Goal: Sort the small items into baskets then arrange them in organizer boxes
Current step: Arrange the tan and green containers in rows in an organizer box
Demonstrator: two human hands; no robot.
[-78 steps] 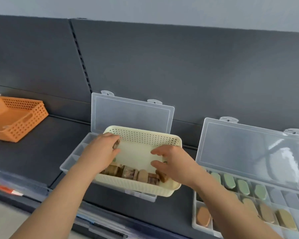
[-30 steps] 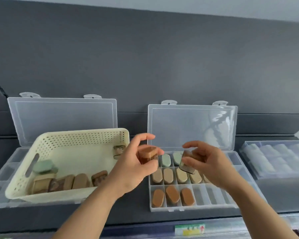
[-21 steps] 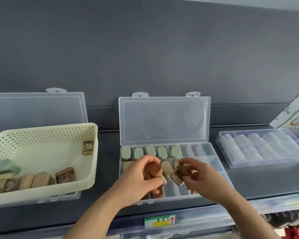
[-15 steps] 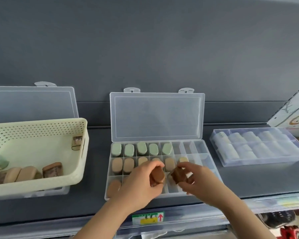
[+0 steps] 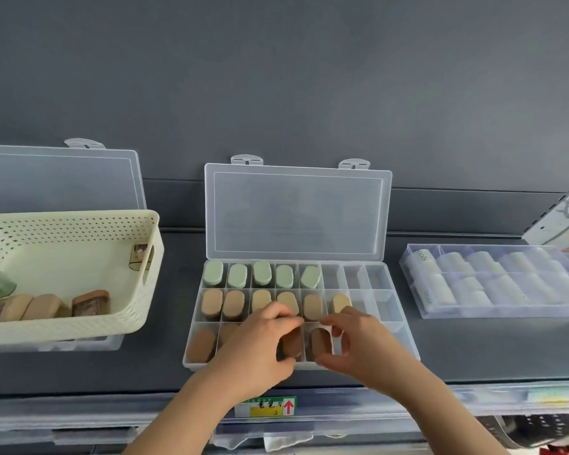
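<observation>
Fingers [image 5: 284, 318] of the left hand [image 5: 257, 353] are curled round a dark brown oval block [image 5: 292, 343], which stands in a front-row compartment of the clear plastic organizer box [image 5: 404, 326]. Fingers [image 5: 337, 320] of the right hand [image 5: 362, 351] pinch a second dark brown oval block [image 5: 321, 343] end to end in the next compartment along.

Progress, as judged: the box's back row holds five green pieces and the middle row six tan ones. The front row is partly filled, and compartments at the box's right end are bare. The cream perforated plastic basket [image 5: 145, 290], left of the box, holds further green, tan and brown pieces, so sorting is unfinished.

Change: half a second ago both blocks were held clear above the front row; now they sit down within it.
</observation>
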